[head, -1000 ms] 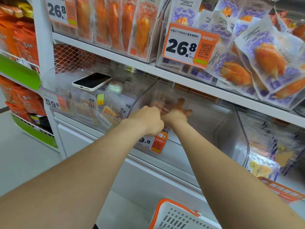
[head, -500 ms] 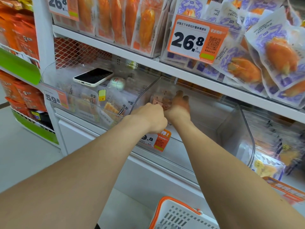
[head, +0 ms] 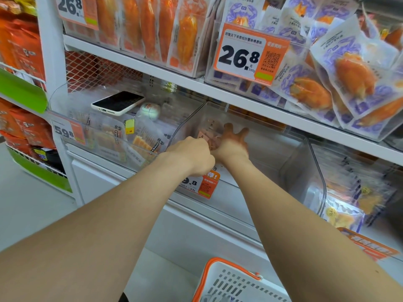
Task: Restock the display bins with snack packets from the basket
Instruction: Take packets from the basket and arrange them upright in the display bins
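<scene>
Fingers [head: 242, 133] of the right hand [head: 232, 144] are spread wide and straight inside the clear bin [head: 305, 179]. They lie on the pink packets [head: 208, 139], which are just under and left of them, and they hold nothing. Half a second ago these fingers were closed together and bent down over the same packets; now they have opened out again. It seems the packets were let go and are being pressed flat into the bin. For the task this would mean one load is placed, but the bin to the right of the fingers shows mostly bare floor, so more packets are probably needed.

The left hand [head: 192, 156] has not moved: it stays just left of the right fingers, at the front corner of the bin. Its fingers are curled under, and it cannot be told if they grip a packet or the bin wall. Both forearms reach forward, and the wrists are almost touching. The basket [head: 239, 286] stands well below the fingers, at the lower edge of the view; its content is not visible.
</scene>
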Demonstrator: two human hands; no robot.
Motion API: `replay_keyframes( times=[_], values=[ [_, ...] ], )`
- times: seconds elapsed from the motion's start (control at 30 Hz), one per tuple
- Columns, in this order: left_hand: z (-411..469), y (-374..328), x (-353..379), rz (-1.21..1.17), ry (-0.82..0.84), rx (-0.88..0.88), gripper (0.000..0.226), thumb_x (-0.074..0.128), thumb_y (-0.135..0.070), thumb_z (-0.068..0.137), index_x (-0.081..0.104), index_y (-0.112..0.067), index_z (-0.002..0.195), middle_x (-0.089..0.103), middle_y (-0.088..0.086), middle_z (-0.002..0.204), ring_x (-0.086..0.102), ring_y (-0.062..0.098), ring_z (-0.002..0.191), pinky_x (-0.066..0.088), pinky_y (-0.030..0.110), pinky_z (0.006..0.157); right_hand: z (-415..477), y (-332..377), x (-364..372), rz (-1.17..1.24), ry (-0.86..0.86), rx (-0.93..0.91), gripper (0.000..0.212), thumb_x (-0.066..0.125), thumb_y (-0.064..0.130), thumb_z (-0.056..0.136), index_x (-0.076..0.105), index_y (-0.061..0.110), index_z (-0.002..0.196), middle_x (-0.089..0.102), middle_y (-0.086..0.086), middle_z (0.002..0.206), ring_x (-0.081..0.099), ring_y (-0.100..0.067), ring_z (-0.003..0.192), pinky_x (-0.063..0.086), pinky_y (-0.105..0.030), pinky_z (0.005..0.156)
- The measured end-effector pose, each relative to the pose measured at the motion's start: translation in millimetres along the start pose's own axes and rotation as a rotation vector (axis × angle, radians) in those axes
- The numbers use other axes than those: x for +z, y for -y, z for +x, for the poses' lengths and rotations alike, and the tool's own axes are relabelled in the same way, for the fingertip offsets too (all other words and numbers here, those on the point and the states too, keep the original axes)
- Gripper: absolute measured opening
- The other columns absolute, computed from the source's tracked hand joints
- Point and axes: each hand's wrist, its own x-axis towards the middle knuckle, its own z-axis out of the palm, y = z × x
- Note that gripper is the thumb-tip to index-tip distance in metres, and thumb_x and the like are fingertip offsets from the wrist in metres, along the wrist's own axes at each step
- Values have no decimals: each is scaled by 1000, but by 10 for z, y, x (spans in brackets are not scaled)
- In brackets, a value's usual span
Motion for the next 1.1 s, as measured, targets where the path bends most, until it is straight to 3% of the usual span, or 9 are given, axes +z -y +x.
replay_keyframes(
  times=[0.17,0.37,0.53,0.67,0.73,0.83,0.9,1.03,1.1],
  values=[
    [-22,-2,-8,19,-10,1,24,50,-20,89,41,-16,67,47,6,79,55,35,82,43,38,69,-53,-59,-5,-44,4,-13,93,83,49,77,27,27,148,21,-18,147,41,-47,127,44,-47,79],
    [-104,-122,-45,112,-119,20,9,52,-13,90,52,-13,81,50,8,87,52,34,85,42,39,72,-204,-48,-88,-77,-204,-72,80,63,69,84,36,22,142,35,-17,140,39,-41,125,45,-49,96],
    [-198,-317,2,54,-188,57,10,54,-16,91,60,-13,98,51,10,96,50,34,84,42,38,73,-451,-215,-267,138,-239,-203,33,46,39,95,67,16,105,65,-12,101,64,-36,91,57,-46,79],
    [-310,-511,71,-47,-227,170,29,54,-20,86,71,-20,110,68,11,109,64,38,101,56,44,86,-1052,-551,-556,257,-427,-371,22,45,23,92,67,19,95,67,-2,91,61,-23,81,50,-40,68],
    [-424,-667,121,-41,-264,264,26,55,-18,86,68,-25,108,67,6,110,59,34,109,51,44,96,-1424,-776,-634,278,-461,-414,20,44,24,87,63,20,87,65,1,84,59,-23,74,48,-39,63],
    [-641,-941,252,21,-252,368,17,58,-15,87,60,-29,98,56,1,102,49,29,102,45,41,93,-1873,-1188,-598,233,-394,-440,17,45,21,83,61,19,75,61,4,69,55,-21,62,46,-39,55],
    [-776,-1116,424,77,-197,447,17,59,-15,84,57,-31,90,61,0,96,57,31,100,49,43,89,-2066,-1484,-500,185,-304,-437,16,49,18,82,61,20,72,61,5,66,55,-22,58,47,-40,52],
    [-1022,-1426,857,312,4,489,14,60,-21,89,65,-24,102,68,5,105,64,34,101,51,38,75,-2321,-1993,-336,103,-52,-398,19,51,20,86,55,29,70,62,0,64,53,-28,57,45,-40,51],
    [-1121,-1526,1079,433,108,514,15,62,-23,92,68,-23,105,66,6,106,64,32,97,49,38,71,-2448,-2211,-277,73,122,-360,21,51,18,89,66,30,79,68,0,71,58,-29,64,47,-38,56]
  ],
)
